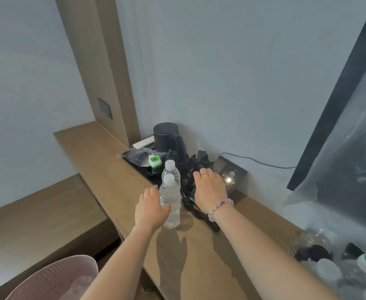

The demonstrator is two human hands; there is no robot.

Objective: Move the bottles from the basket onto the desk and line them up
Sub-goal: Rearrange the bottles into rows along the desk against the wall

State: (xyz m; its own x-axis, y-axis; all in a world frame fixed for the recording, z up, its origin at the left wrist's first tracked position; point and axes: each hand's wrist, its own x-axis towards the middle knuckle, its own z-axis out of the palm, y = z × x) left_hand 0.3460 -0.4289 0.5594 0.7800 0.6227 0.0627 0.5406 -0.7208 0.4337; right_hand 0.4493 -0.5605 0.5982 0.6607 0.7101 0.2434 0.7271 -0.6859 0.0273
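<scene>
Left grip (150,210), wide and empty, touches the near bottle (170,204) just right of it on the worktop (104,161), right grip (210,188) spread empty beyond, so a sideways nudge could topple it against the far bottle (170,169).

So the wooden desk (199,267) in front of me runs along the wall. Two clear water bottles stand upright by its front edge, the nearer bottle (170,202) right in front of the farther bottle (171,171). Toward the back left corner there's a black tray (143,171) with a dark kettle (167,138) and a green-capped bottle (155,162). A crumpled black bag (196,164) and a dark box (229,169) sit along the back edge, with a coiled cord (203,217) nearby.
</scene>
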